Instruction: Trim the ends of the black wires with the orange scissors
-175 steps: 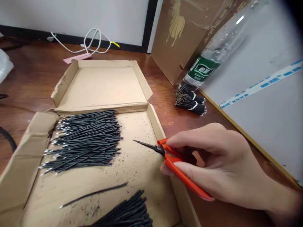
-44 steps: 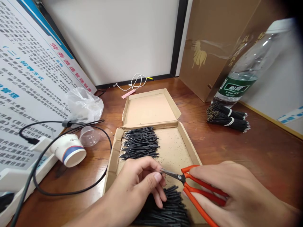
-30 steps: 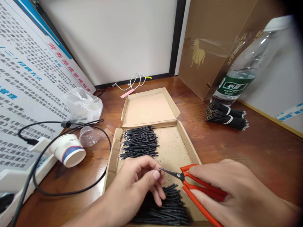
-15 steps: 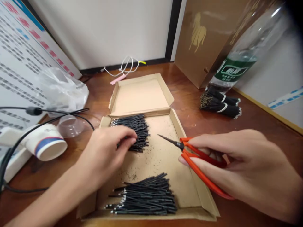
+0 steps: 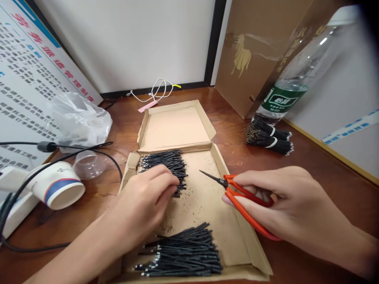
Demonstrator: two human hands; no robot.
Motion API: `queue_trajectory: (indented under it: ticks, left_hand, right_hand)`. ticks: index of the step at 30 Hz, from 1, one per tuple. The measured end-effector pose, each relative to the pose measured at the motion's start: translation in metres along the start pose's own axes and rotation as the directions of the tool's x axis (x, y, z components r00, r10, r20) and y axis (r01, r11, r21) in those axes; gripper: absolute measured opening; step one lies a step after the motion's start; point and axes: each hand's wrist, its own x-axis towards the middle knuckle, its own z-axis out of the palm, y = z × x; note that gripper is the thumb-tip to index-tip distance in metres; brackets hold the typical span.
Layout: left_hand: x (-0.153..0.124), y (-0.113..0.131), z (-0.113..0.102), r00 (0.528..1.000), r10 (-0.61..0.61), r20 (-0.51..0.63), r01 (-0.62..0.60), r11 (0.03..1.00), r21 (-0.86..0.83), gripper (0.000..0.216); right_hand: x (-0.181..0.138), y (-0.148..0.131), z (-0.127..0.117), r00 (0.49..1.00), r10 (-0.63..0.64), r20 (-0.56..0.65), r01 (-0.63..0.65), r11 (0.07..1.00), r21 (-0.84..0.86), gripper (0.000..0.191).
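Observation:
My right hand [image 5: 284,199] grips red-handled scissors [image 5: 248,209], their thin dark blades closed and pointing left over an open shallow cardboard box [image 5: 237,240]. Inside the box lie two piles of short black wires with pale ends: an upper pile [image 5: 166,161] and a lower pile [image 5: 189,254]. My left hand [image 5: 145,197] is at the front of the upper pile and hides part of it. Its thumb and forefinger are pinched together; whatever is between them is hidden. Small dark crumbs [image 5: 189,197] are scattered on the cardboard between the piles.
Behind the scissors are banded black wire bundles [image 5: 269,138] and a clear bottle [image 5: 284,98] by a brown carton [image 5: 245,67]. At left are a tipped paper cup [image 5: 59,187], a plastic bag [image 5: 81,118] and a black cable [image 5: 26,175]. A white cord [image 5: 160,88] lies behind the box.
My left hand has shifted a little right and toward me across the upper pile, fingers still pinched. The scissors stay closed in my right hand. The whole view has shifted slightly.

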Motion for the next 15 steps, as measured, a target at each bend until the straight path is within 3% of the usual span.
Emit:
queue_trajectory:
  ticks: [1,4,10,15]
  left_hand:
    - [-0.003,0.006,0.000,0.994,-0.018,0.112,0.026,0.997,-0.072,0.016]
    - [-0.011,0.023,0.004,0.913,-0.021,0.408,0.114,0.972,-0.205,0.015]
    - [-0.019,0.039,0.017,0.874,-0.087,0.478,0.189,0.967,-0.169,0.024]
    - [-0.022,0.037,0.015,0.942,-0.073,0.328,0.157,0.959,-0.236,0.022]
  right_hand:
    - [0.001,0.000,0.000,1.000,0.007,-0.012,-0.007,1.000,0.010,0.027]
    - [0.002,0.002,0.001,0.999,0.032,-0.017,-0.032,0.999,-0.002,0.021]
    - [0.000,0.003,0.001,1.000,0.014,-0.010,-0.013,1.000,0.004,0.020]
    - [-0.003,0.000,0.000,1.000,-0.004,0.011,0.004,1.000,0.015,0.020]
